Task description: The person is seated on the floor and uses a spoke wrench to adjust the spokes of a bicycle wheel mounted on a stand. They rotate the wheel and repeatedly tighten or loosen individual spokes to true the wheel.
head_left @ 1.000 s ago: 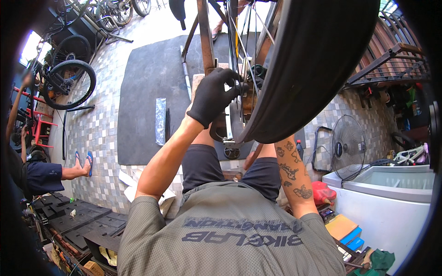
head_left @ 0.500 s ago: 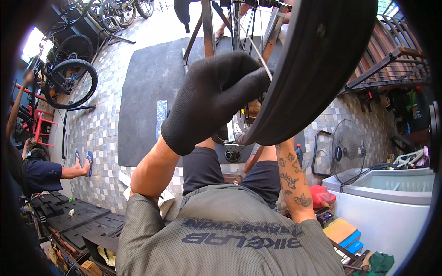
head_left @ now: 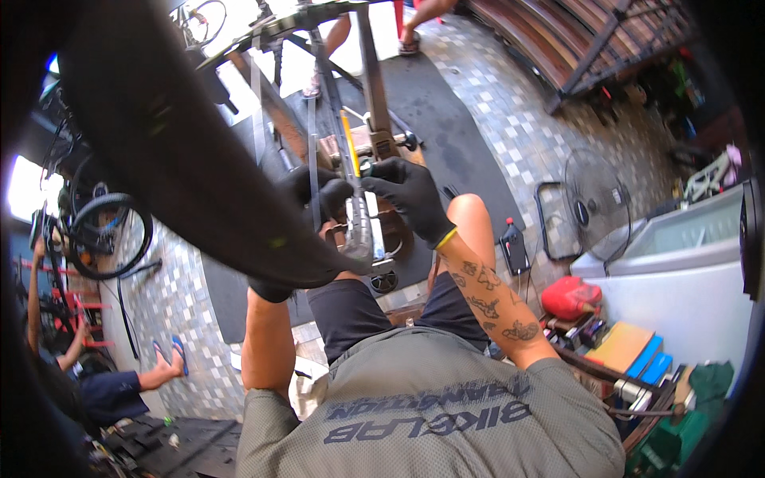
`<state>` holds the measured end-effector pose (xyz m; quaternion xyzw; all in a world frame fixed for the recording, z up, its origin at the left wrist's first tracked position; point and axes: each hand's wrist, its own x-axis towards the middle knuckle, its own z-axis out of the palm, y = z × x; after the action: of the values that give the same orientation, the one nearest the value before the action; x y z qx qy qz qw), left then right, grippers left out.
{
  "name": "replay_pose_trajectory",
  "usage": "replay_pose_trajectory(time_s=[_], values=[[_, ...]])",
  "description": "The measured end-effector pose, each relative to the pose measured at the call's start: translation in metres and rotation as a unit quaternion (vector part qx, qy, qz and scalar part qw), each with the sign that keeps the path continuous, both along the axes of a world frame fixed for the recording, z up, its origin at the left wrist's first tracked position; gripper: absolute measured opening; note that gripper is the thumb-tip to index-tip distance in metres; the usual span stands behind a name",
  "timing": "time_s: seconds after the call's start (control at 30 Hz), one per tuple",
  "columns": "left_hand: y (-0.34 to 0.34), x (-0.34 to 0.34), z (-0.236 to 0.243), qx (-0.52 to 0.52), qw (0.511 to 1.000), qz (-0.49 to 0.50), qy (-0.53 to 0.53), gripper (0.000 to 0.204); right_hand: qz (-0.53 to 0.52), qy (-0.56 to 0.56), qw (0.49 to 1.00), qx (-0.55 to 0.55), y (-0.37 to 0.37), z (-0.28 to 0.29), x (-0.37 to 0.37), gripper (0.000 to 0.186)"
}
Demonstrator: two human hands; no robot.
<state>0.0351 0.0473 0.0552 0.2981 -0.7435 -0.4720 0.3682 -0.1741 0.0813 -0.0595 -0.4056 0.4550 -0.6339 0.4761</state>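
Observation:
A black wheel rim (head_left: 183, 159) looms close in front of me, sweeping from upper left down to the middle, its spokes running up toward the hub. It sits in a metal truing stand (head_left: 378, 88) with two uprights. My left hand (head_left: 323, 195), in a black glove, is partly behind the rim, its fingers curled near a flat spoke; what they hold is hidden. My black-gloved right hand (head_left: 406, 195) is closed in a pinch beside the stand's lower part, next to a yellow strip (head_left: 349, 139). What lies between its fingertips is too small to name.
A dark mat (head_left: 454, 135) lies under the stand. To the right are a standing fan (head_left: 594, 203), a dark bottle (head_left: 512, 243), a red container (head_left: 571, 297) and a white chest freezer (head_left: 677, 295). Another person's legs (head_left: 159, 370) show at left, near bicycles (head_left: 107, 231).
The view has turned, so the rim now crosses the left side instead of the right. My left hand has gone lower behind the rim; my right hand has come into sight by the stand.

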Motion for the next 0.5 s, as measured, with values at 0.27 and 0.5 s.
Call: replay_pose_trajectory(time_s=[0.27, 0.5], values=[[-0.015, 0.002, -0.003, 0.067, 0.996, 0.036, 0.051, 0.026, -0.003, 0.042, 0.999, 0.027, -0.001, 0.009, 0.006, 0.02], [-0.014, 0.002, -0.009, 0.05, 0.998, 0.041, 0.026, 0.027, -0.009, 0.068, 0.998, -0.002, 0.013, 0.023, 0.01, 0.023]])
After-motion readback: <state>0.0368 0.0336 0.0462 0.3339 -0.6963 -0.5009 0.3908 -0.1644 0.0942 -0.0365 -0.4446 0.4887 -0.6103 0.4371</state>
